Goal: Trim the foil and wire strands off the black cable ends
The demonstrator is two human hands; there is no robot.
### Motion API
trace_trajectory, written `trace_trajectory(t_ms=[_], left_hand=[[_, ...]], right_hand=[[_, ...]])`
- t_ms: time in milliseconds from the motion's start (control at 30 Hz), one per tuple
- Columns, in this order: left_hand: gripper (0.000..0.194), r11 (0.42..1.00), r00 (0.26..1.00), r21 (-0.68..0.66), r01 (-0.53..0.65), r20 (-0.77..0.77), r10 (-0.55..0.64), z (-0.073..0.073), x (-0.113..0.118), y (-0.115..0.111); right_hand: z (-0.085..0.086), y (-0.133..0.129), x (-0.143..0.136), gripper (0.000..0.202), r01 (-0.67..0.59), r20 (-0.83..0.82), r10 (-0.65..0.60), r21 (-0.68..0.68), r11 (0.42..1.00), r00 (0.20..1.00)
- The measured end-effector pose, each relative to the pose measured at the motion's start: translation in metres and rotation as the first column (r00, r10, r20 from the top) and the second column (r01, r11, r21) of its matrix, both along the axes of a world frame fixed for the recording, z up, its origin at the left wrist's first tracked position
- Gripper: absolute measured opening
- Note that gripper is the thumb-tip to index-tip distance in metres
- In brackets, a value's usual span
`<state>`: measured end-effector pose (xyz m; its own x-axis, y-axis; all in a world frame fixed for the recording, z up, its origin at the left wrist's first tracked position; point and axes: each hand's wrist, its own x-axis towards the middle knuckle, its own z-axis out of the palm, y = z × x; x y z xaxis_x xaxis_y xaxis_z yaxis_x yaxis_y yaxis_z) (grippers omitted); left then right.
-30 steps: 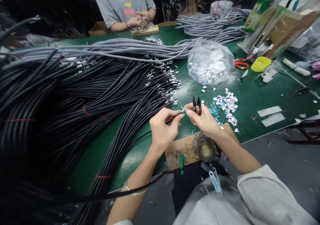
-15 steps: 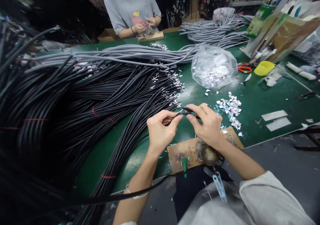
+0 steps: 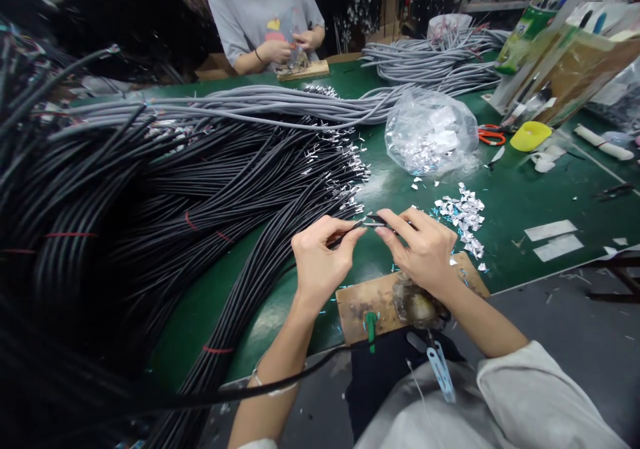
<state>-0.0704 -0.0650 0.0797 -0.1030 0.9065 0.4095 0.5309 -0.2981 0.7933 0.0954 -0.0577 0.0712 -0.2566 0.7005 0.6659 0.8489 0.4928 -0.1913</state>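
My left hand [image 3: 326,254] pinches the end of a black cable, and a pale tip shows at its fingertips. Close beside it, my right hand [image 3: 417,244] is closed on a small dark tool with a thin blade-like tip, touching or nearly touching the cable end. The rest of the tool is hidden by the fingers. Below both hands lies a wooden board [image 3: 367,302] with a dark lump and a green peg on it. Bundles of black cables [image 3: 255,262] with stripped ends spread over the green table [image 3: 270,322] to the left.
Grey cables [image 3: 240,106] cross the back. A clear bag of scraps [image 3: 433,132], foil bits [image 3: 463,216], orange scissors [image 3: 492,134] and a yellow cup [image 3: 531,136] lie right. Another person's hands [image 3: 293,46] work across the table. Holders with pens [image 3: 575,69] stand at the right back.
My right hand has moved slightly right, drawing the dark tool a little away from my left fingertips. My left hand stays nearly in place. The other person's hands have shifted slightly.
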Motion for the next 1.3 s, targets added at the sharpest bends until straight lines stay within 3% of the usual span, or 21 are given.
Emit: trace_trajectory(t_ms=[400,533,633,800,933,1067,1133,1200,1300], left_hand=[[0.011,0.998,0.988,0.061,0.005,-0.152,0.004,0.004,-0.005,0.002],[0.016,0.998,0.982,0.012,0.055,-0.183,-0.052,0.005,-0.008,0.003],[0.021,0.989,0.985,-0.094,0.113,-0.116,-0.124,0.006,-0.011,0.003],[0.020,0.957,0.973,-0.192,0.218,0.121,-0.197,0.008,-0.011,0.005],[0.020,0.931,0.934,-0.213,0.298,0.268,-0.238,0.009,-0.012,0.004],[0.023,0.946,0.953,-0.164,0.280,0.168,-0.253,0.011,-0.013,0.003],[0.025,0.957,0.968,-0.151,0.249,0.056,-0.243,0.011,-0.013,0.003],[0.027,0.954,0.965,-0.155,0.258,-0.004,-0.262,0.012,-0.012,0.003],[0.032,0.939,0.952,-0.164,0.302,-0.004,-0.307,0.014,-0.013,0.002]], right_hand=[[0.001,0.002,0.003,0.022,-0.013,0.071,0.009,0.061,0.998,0.997],[0.001,0.002,0.003,0.022,-0.027,0.098,0.021,0.060,0.998,0.995],[0.000,0.003,0.004,0.023,-0.069,0.033,0.068,0.021,0.997,0.997],[0.000,0.005,0.005,0.024,-0.140,-0.175,0.122,-0.095,0.986,0.977],[0.001,0.007,0.002,0.026,-0.327,-0.477,0.174,-0.258,0.909,0.861],[0.001,0.011,0.002,0.033,-0.608,-0.809,0.182,-0.252,0.753,0.560],[0.001,0.013,0.004,0.039,-0.662,-0.899,0.123,-0.211,0.719,0.420],[0.003,0.013,0.006,0.036,-0.628,-0.905,0.092,-0.212,0.749,0.415],[0.005,0.012,0.007,0.019,-0.526,-0.795,0.162,-0.220,0.822,0.585]])
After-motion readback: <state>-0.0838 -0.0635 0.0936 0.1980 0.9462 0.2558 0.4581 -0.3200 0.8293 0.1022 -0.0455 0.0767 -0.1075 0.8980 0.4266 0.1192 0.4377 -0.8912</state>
